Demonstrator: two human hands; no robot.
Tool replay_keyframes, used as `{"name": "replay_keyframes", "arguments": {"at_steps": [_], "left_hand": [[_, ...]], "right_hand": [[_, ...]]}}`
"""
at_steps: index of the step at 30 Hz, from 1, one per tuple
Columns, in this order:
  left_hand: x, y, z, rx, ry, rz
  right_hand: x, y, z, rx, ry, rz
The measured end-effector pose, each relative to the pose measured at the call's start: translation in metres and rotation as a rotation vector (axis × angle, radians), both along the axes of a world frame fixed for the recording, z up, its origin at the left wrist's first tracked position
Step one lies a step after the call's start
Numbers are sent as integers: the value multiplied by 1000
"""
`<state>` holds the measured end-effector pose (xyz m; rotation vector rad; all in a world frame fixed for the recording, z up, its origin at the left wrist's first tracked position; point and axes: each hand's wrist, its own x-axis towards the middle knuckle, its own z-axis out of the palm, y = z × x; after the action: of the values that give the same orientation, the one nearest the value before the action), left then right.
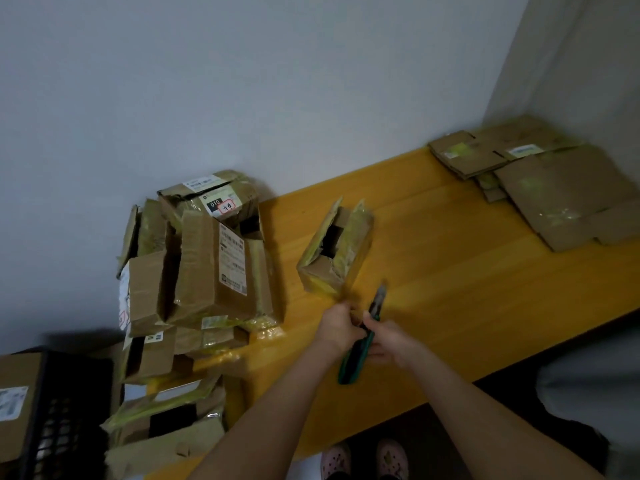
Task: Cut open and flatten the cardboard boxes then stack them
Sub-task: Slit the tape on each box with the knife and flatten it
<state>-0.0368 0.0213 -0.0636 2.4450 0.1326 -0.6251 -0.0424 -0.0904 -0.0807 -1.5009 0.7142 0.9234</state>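
1. Two hands meet over the bench near its front edge, about mid-length. The left hand pinches the knife at its upper part, and the right hand has its fingers wrapped round the green handle. The grey blade end points towards the back.
2. One box stands mid-bench, just beyond the blade tip and apart from it. Its top is torn open with the flaps raised.
3. Open room: bare bench surface lies right of the box, between it and the flat stack, and along the front edge right of the hands.
4. Left end: a pile of uncut boxes, several high, reaches the front-left corner. It stands near the box, with a narrow gap between them.
5. Back-right corner: the flat stack lies against the wall, well apart from the hands.
6. Off the left end: a black crate holds another carton.
7. Below the front edge: pink shoes.
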Motion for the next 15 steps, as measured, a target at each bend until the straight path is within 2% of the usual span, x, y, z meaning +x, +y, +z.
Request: {"name": "replay_keyframes", "arguments": {"at_steps": [4,6,9,15], "left_hand": [[3,10,23,115,-412,225],[9,19,29,140,-529,374],[24,27,31,155,-503,482],[48,27,24,146,-231,325]], "right_hand": [[13,-16,3,15,-37,-265],[22,-20,6,40,-52,-348],[34,-23,12,22,-98,-338],[39,-26,12,51,-181,-311]]}}
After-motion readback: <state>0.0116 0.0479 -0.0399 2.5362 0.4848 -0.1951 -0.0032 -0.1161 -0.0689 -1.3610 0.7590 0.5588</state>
